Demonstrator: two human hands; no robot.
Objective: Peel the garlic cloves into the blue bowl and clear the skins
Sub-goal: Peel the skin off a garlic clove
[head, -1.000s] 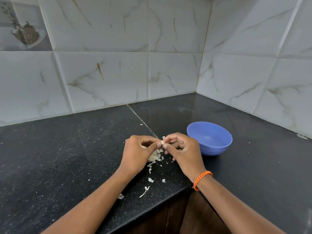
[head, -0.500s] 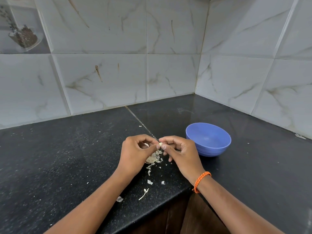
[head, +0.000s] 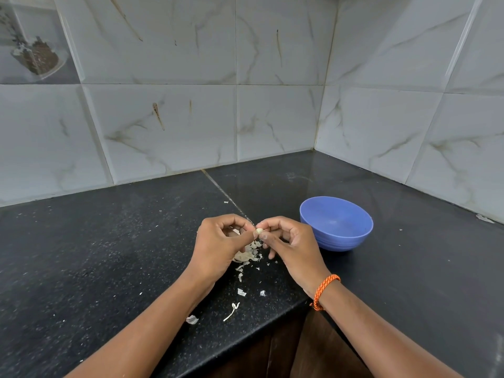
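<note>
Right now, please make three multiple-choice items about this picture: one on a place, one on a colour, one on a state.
1. Where is the blue bowl?
A. right of the hands
B. left of the hands
C. against the wall

2. What colour is the wrist band?
A. green
B. orange
C. white

3. How is the garlic clove held?
A. lying in the bowl
B. lying on the counter
C. pinched between both hands

Answers: 1 A, it stands beyond the right hand. 2 B, orange cord. 3 C, the left hand and right hand meet on it.

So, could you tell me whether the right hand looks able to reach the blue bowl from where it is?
Probably yes: the right hand pinches the garlic clove just beside the blue bowl, and only bare counter lies between them.
</note>
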